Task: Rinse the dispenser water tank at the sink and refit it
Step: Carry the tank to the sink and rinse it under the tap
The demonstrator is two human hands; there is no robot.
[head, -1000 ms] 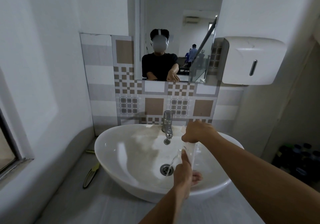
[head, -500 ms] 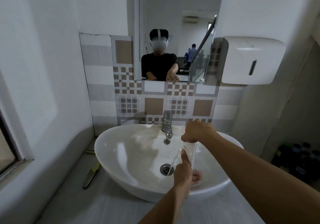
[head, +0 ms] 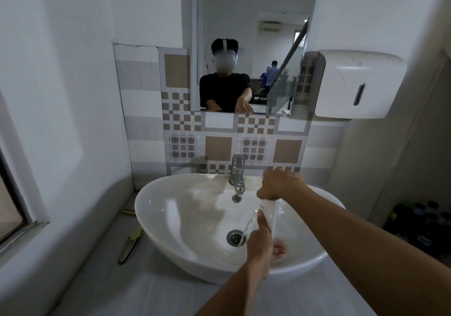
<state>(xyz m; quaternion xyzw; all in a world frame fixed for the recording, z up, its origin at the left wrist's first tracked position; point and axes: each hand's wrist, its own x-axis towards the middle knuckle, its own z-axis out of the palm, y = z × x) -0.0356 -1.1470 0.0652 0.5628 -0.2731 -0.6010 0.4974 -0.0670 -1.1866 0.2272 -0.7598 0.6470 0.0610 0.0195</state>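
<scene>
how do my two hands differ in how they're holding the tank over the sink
The right hand grips the clear tank at its raised far end; the left hand holds the lower near end, thumb up its side. Both hold it tilted over the basin, pouring water.

No legible text, label, brand or number anywhere; perhaps faint marking on the white wall dispenser (head: 358, 83) at two o'clock, too blurred to read.

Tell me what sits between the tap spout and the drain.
Only bare white basin lies between the tap and the drain in the head view; the thin stream falls beside it.
</scene>
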